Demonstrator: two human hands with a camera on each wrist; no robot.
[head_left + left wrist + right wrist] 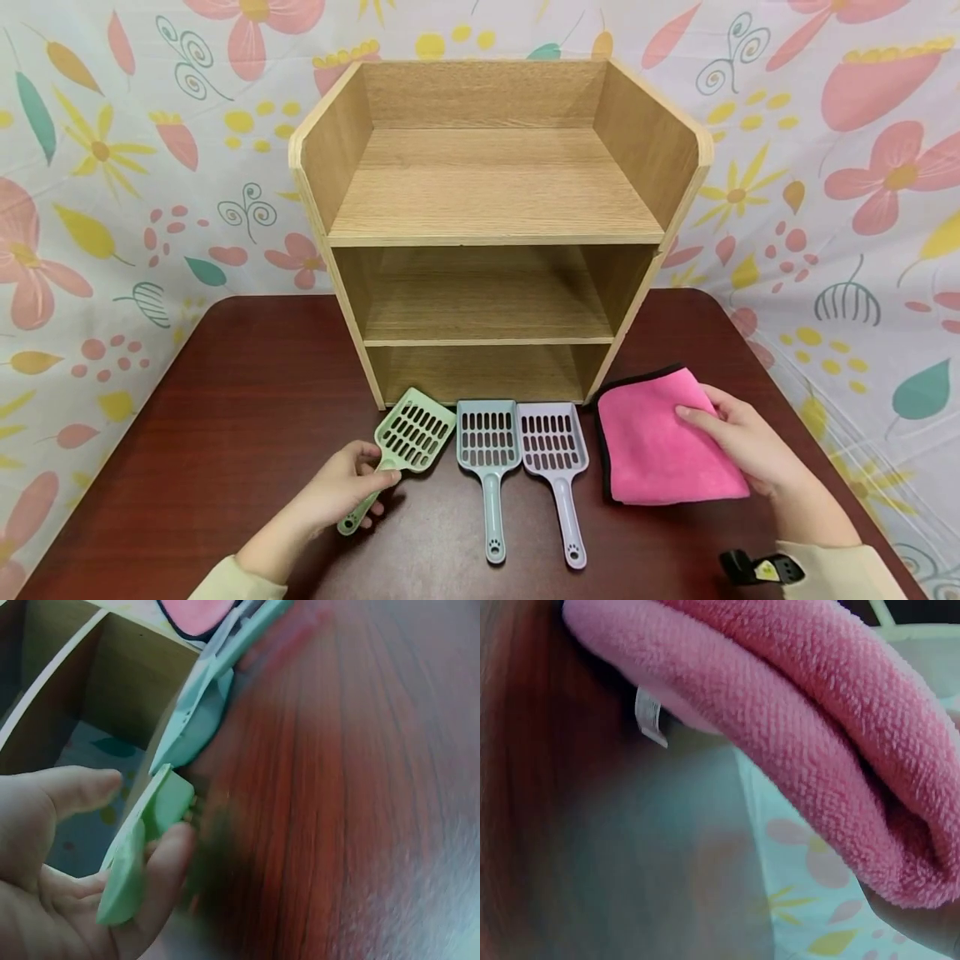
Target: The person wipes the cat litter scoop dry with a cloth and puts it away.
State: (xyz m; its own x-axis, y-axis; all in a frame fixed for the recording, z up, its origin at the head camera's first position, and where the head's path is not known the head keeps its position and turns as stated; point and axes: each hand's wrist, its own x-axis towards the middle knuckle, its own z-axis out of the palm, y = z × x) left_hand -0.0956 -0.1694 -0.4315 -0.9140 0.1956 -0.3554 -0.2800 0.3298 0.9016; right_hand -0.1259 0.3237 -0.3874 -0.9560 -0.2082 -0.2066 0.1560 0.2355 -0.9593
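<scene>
A green litter scoop (415, 429) lies slanted before the shelf. My left hand (345, 487) holds it by the handle; in the left wrist view the fingers are around the green handle (124, 881) and the thumb sits apart from it. On the right, my right hand (750, 437) grips the edge of a folded pink towel (663, 442), thumb on top and the other fingers hidden beneath. Its thick folded edge (780, 742) and a white tag (651, 716) fill the right wrist view. Between the hands lie a blue litter scoop (491, 492) and a lilac litter scoop (566, 496), handles toward me.
A wooden shelf unit (495, 183) with open tiers stands at the back of the dark red-brown table (247, 392). The scoop heads lie close to its base. Behind hangs a flower-patterned cloth (150, 167). A black strap device (761, 568) is by the right sleeve.
</scene>
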